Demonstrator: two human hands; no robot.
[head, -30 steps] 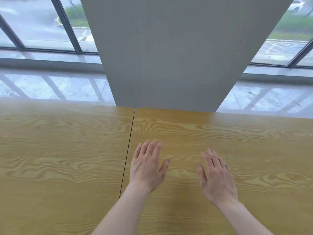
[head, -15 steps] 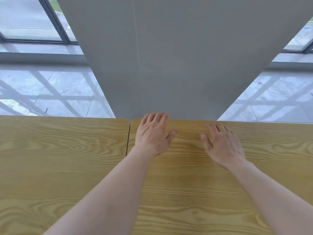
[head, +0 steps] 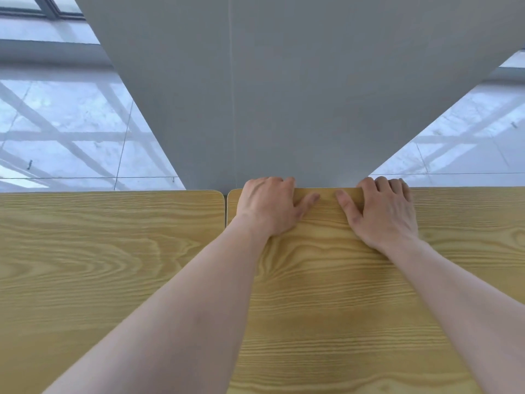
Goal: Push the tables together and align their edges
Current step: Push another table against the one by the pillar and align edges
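Observation:
Two wood-grain tables stand side by side with a thin dark seam between them. The left table (head: 99, 251) fills the left half of the view, the right table (head: 326, 294) the right half. Their far edges are nearly level; the right table's edge sits a touch farther away. My left hand (head: 267, 206) rests on the right table near its far left corner, fingers curled over the far edge. My right hand (head: 383, 211) grips the same far edge a little to the right, thumb flat on the top.
A grey pillar (head: 284, 95) stands right behind the right table's far edge. Glossy pale floor tiles (head: 71, 132) lie on both sides of it, with window frames (head: 42, 9) at the upper left.
Both hands have slid forward across the right table, from its middle to its far edge, and curled their fingers over it. The view has tilted further down.

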